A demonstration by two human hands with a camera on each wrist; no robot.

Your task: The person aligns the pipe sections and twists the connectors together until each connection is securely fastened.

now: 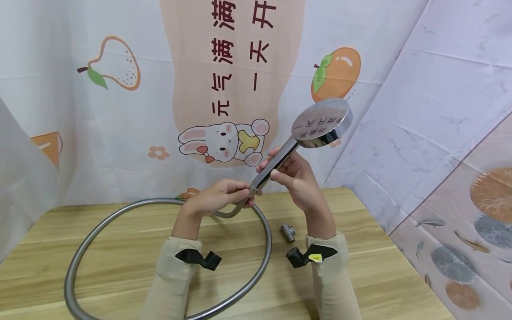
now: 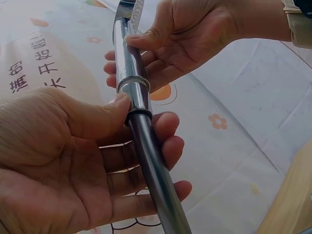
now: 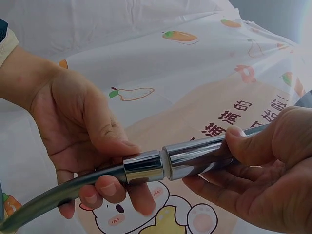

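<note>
A chrome hand shower is held up above the table, its round head tilted toward the upper right. My right hand grips its handle with the thumb on one side and the fingers behind. At the handle's lower end my left hand pinches the chrome connector nut of the grey metal shower hose. Nut and handle are lined up, and a narrow pale ring shows between them in the right wrist view. From the nut, the hose bends down past my left fingers.
The hose lies in a wide loop on the wood-grain table, around my left forearm. A small metal pipe fitting lies near my right wrist. A printed cloth hangs behind the table, and another patterned cloth hangs at the right.
</note>
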